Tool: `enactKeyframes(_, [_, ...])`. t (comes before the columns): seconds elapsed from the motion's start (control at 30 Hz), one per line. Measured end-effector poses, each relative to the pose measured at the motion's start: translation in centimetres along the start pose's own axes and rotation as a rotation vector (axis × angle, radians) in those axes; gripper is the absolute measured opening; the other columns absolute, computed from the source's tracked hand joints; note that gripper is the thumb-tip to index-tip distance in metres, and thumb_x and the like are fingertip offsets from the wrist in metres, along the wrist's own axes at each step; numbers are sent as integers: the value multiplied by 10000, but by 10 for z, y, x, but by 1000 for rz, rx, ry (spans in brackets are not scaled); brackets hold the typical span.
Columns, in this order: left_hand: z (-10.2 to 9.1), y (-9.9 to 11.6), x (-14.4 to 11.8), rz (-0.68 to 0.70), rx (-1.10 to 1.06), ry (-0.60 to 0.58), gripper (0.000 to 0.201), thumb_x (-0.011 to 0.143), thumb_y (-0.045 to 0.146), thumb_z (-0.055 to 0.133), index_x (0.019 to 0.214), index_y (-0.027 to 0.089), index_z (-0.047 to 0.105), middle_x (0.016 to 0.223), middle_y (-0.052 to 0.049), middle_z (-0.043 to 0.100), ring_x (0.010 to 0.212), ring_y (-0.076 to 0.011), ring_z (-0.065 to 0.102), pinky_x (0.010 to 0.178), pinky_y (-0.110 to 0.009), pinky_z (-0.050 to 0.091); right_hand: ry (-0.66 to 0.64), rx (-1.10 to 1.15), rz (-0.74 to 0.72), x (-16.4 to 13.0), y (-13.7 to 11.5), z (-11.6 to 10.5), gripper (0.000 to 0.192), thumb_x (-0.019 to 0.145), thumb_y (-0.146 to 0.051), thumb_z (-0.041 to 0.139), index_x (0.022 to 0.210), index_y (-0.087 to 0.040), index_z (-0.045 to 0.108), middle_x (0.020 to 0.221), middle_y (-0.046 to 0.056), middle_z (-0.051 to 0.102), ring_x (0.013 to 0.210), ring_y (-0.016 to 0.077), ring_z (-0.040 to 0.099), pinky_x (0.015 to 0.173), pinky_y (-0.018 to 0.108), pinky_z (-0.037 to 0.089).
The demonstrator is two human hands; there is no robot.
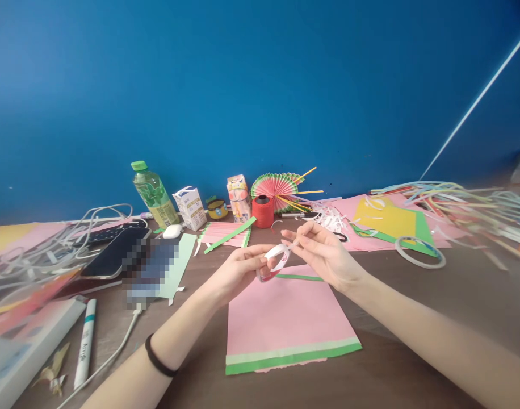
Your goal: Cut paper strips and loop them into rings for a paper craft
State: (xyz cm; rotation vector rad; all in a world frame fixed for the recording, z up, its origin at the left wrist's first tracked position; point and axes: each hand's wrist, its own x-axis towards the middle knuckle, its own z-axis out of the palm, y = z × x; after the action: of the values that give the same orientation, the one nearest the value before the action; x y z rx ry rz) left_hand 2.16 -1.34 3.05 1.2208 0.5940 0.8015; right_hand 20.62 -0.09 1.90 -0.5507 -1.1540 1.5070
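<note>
Pinching a tape roll (275, 262), both hands (285, 260) curl closed.

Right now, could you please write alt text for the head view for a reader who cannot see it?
The left hand holds a small tape roll while the right hand pinches its loose end, above a pink paper sheet edged in green. On the brown table behind stand a green-capped bottle, red thread spool and a pink paper fan.

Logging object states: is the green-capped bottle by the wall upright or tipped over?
Upright. The bottle stands on its base with the green cap on top, leaning only slightly in the picture.
</note>
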Motion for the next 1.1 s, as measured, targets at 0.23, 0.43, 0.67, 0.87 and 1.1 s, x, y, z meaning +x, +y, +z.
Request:
enactKeyframes(0.23, [-7,-3,0,-25,12,-21,211,771,229,509,897,120,638,699,-22,445,577,-93,349,574,-266,266,10,43,20,0,3,3,163,684,-222,651,696,-217,489,782,-23,611,1062,190,521,923,426,391])
enactKeyframes(0.43, [-9,-4,0,-25,-9,-25,221,765,230,512,915,118,631,695,-20,425,578,-92,342,565,-258,275,21,41,11,-1,5,4,176,687,-239,649,699,-218,474,829,-16,619,1098,213,497,896,435,408])
enactKeyframes(0.67, [-9,-3,0,-35,-46,-32,248,784,222,491,970,124,621,663,-11,401,580,-96,324,565,-253,269,65,49,-8,1,8,4,158,682,-248,653,679,-224,497,675,-41,576,1061,212,527,901,430,407])
enactKeyframes(0.87, [-12,-3,0,-30,-74,-27,257,779,218,506,987,120,619,651,-8,394,582,-96,332,559,-246,264,104,102,21,3,9,5,169,652,-230,674,672,-218,506,696,-40,570,1035,203,540,936,428,382])
enactKeyframes(1.1, [-5,-17,5,51,-205,48,306,741,191,547,1032,112,604,628,11,370,557,-75,311,552,-224,267,141,70,-19,6,12,0,154,672,-236,655,659,-217,502,696,-39,572,1002,168,559,981,407,354])
